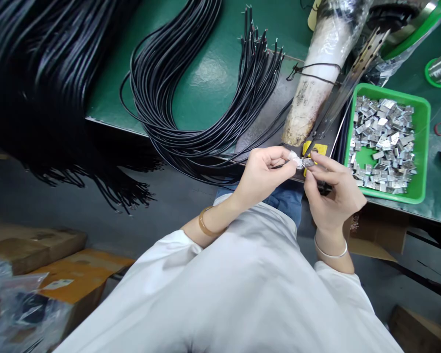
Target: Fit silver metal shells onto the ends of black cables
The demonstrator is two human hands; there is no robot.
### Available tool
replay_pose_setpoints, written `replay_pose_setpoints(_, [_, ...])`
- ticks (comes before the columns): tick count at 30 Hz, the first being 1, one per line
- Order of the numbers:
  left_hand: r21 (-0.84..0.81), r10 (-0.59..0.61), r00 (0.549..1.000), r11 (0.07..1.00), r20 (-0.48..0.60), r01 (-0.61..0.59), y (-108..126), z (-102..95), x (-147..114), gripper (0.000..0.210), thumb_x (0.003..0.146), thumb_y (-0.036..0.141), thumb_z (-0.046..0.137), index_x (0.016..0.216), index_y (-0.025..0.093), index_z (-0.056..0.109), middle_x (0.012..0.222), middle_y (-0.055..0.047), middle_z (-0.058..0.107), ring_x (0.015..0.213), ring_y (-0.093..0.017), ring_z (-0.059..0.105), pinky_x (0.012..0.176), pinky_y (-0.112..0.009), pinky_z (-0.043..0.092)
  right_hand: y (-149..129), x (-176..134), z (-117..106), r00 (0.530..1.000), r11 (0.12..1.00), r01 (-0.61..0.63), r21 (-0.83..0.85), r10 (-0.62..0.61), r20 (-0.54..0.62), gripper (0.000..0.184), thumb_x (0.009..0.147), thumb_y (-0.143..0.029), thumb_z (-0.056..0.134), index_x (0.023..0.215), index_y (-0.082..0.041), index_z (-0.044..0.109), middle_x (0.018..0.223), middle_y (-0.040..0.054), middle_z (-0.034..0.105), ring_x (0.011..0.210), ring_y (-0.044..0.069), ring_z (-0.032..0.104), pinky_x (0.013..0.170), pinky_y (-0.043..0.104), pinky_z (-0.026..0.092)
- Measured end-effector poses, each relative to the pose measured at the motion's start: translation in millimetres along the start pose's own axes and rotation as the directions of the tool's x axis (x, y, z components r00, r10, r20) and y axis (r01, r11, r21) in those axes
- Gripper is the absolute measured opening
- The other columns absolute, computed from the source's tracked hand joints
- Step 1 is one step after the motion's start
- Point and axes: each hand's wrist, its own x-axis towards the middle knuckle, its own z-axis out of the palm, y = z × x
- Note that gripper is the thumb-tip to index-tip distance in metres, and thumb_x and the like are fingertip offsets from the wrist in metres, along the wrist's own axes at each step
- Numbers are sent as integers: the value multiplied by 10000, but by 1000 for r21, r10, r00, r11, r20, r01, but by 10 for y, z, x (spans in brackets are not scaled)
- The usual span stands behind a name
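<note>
My left hand [265, 170] is closed in a pinch, with white wrapping [295, 158] at its fingertips. Whatever lies between those fingers is too small and covered to make out. Just to its right, the thumb and fingers of my right hand [332, 189] close on a small silvery metal piece [308, 162], which meets the white-wrapped fingertips. Both hands are at the front edge of the bench, over a yellow label [320, 148] on a tool base. Black cables [206, 139] from a curved bundle run close behind my left hand.
To the right stands a green tray [422, 147] of small metal parts [387, 139]. A plastic-wrapped white cylinder [321, 73] leans behind my hands. More black cables [51, 73] hang over the bench edge at left. Cardboard boxes [84, 272] sit on the lower left.
</note>
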Motion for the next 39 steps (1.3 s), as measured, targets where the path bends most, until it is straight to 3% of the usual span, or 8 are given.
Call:
replay_pose_setpoints(5, [92,34,998,995,-58,-28,8,41,16,182,786,238,714,668,118,643,521,69,381,490,-29,266,467,-202,190,24,33,38,1000,998,-31,45,31,-3,175,842,-81,701,939,-215,640,1171,55,765,1017,219,766,807,362,691])
replay_pose_setpoints(9, [105,55,996,993,-66,-48,16,38,4,202,809,257,699,669,123,642,520,66,371,490,-32,255,466,-206,187,-14,83,15,999,999,-32,41,31,18,154,865,-104,682,956,-225,653,1180,46,762,1049,239,762,822,386,695])
replay_pose_setpoints(13, [89,39,996,996,-78,-32,-3,29,3,197,801,251,707,663,131,635,530,59,402,507,-39,308,489,-195,253,-73,118,-27,999,1000,1,-8,0,42,214,825,-55,704,948,-227,671,1191,46,763,1045,242,764,830,370,692])
replay_pose_setpoints(19, [-11,-23,999,1000,-39,23,-2,16,12,176,797,274,709,706,131,663,608,28,572,542,-45,435,546,-182,374,-72,83,-93,994,999,49,20,-51,98,287,745,17,725,916,-199,644,1285,84,726,1073,249,757,863,350,687])
replay_pose_setpoints(26, [22,-21,1000,1000,-18,21,49,15,7,193,781,229,706,647,136,602,512,89,333,487,-25,230,471,-190,211,-25,43,-94,990,999,32,-10,-30,136,247,766,1,715,882,-198,625,1261,71,739,1020,229,770,843,326,683])
replay_pose_setpoints(32, [81,-20,998,996,-58,25,73,29,2,247,786,304,729,653,135,608,526,76,333,507,-36,244,490,-207,206,-38,95,-92,994,999,45,28,-48,103,265,784,-8,698,936,-215,631,1281,60,728,1083,251,753,846,368,692])
replay_pose_setpoints(39, [148,-22,1000,989,-17,25,12,-14,-15,208,800,298,712,702,133,634,529,79,303,511,-48,222,491,-223,178,-23,40,-57,992,998,11,64,-19,124,200,809,-51,694,910,-211,631,1278,62,729,1064,228,757,853,350,687])
